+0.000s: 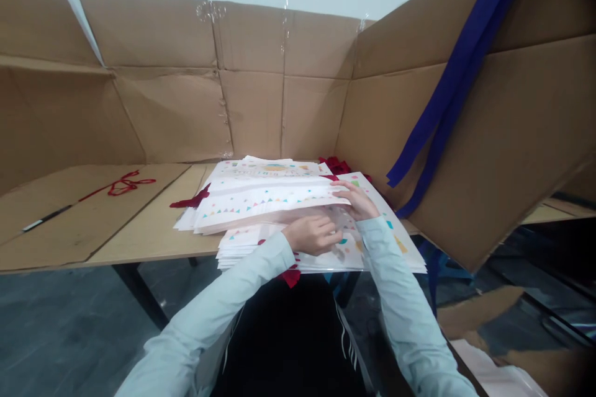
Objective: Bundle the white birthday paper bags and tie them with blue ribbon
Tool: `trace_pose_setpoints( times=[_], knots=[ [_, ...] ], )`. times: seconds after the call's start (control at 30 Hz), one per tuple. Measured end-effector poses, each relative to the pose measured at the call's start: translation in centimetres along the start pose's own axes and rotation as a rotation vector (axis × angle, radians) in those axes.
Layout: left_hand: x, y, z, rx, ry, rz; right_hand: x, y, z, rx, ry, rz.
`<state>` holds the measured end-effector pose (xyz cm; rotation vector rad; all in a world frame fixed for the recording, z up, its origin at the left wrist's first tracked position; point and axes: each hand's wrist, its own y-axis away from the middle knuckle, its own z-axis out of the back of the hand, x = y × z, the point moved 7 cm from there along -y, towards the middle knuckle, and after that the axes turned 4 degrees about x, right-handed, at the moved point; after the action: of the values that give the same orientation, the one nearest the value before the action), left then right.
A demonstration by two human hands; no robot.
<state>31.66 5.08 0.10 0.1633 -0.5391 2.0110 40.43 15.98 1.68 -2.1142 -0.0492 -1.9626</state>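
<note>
Your left hand point(311, 234) lies curled on the stack of printed sheets point(242, 250), its grip unclear; your right hand point(358, 200) clasps the raised top sheet point(274, 205). The stack sits on the counter point(144, 236), before a cardboard wall point(251, 105).

- No wording can be read clearly anywhere.
- On the rearmost printed sheet point(272, 167) of the stack, at 12 o'clock, a line of lettering sits beside a coloured emblem, too blurred to read.
- The raised sheet point(272, 206), at centre, shows a row of coloured triangles, no letters.
- The marker pen point(46, 218), at 9 o'clock, bears nothing legible.
</note>
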Motion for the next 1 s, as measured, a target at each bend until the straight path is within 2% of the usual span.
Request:
trace_pose_setpoints(
  times=[0.03, 0.1, 0.17, 0.23, 0.3, 0.37, 0.5, 0.57, 0.63, 0.83, 0.93, 1.0],
  knots=[
    [0.6, -0.3, -0.2, 0.008, 0.054, 0.071, 0.0, -0.2, 0.0, 0.003, -0.031, -0.044],
    [3.0, -0.3, -0.6, -0.024, 0.212, 0.324, -0.3, -0.4, 0.0, 0.006, -0.095, -0.131],
    [5.5, 0.2, -1.2, -0.078, 0.448, 0.562, -0.3, -0.3, 0.3, -0.003, -0.153, -0.104],
    [7.4, 0.8, -2.0, -0.125, 0.700, 0.708, -0.6, 0.0, 1.1, -0.032, -0.234, -0.042],
    [8.7, 1.2, -2.5, -0.194, 0.887, 0.778, -1.5, 0.5, 2.4, -0.101, -0.253, 0.028],
    [9.3, 1.2, -2.9, -0.269, 1.035, 0.804, -2.4, 1.1, 3.6, -0.136, -0.122, 0.121],
    [9.6, 1.0, -3.7, -0.327, 1.293, 0.855, -4.1, 1.3, 3.2, 0.064, 0.307, 0.307],
    [9.5, 0.9, -4.1, -0.274, 1.275, 0.879, -4.9, 0.9, 2.9, 0.123, 0.466, 0.326],
    [9.4, 0.8, -4.1, -0.192, 1.148, 0.857, -5.2, 0.2, 2.9, 0.106, 0.570, 0.342],
    [8.3, 0.5, -2.4, -0.173, 0.739, 0.613, -3.7, -0.7, 2.7, -0.061, 0.609, 0.495],
    [8.7, 0.7, -2.5, -0.167, 0.586, 0.681, -3.7, 0.0, 3.3, -0.118, 0.499, 0.470],
    [9.2, 1.0, -2.6, -0.160, 0.485, 0.758, -3.9, 0.4, 3.2, -0.040, 0.513, 0.458]
  ],
)
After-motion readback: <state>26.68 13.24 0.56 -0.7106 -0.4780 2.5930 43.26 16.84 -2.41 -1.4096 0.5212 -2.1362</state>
